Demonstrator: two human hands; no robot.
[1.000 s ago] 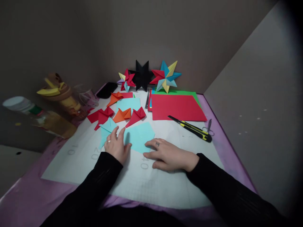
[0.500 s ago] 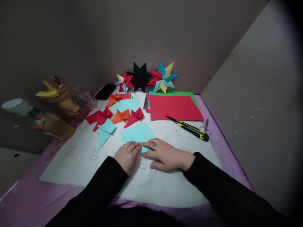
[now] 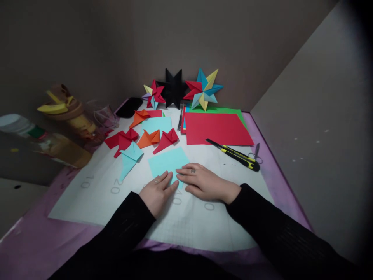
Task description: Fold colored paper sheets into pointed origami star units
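A light blue sheet of paper (image 3: 166,161) lies in front of me, its near part covered by my fingers. My left hand (image 3: 159,192) rests on its near left side, fingers stretched out and thumb apart. From the right, my right hand (image 3: 204,182) lies fairly flat across the sheet's near right corner, fingers extended. Neither hand grips anything. Just beyond are folded paper pieces: a light blue one (image 3: 131,157), an orange one (image 3: 149,138) and a red one (image 3: 166,140), with more red and orange ones behind.
A utility knife (image 3: 234,155) with small scissors (image 3: 256,154) lies at right, below a red sheet (image 3: 218,128) on stacked paper. A black paper star (image 3: 173,89) and a multicoloured star (image 3: 204,91) lean on the wall. A bottle (image 3: 61,147) and phone (image 3: 129,107) stand left.
My left thumb has spread away from the fingers. My right hand has shifted slightly right, and its fingers are closer together. The view has tilted down a little.
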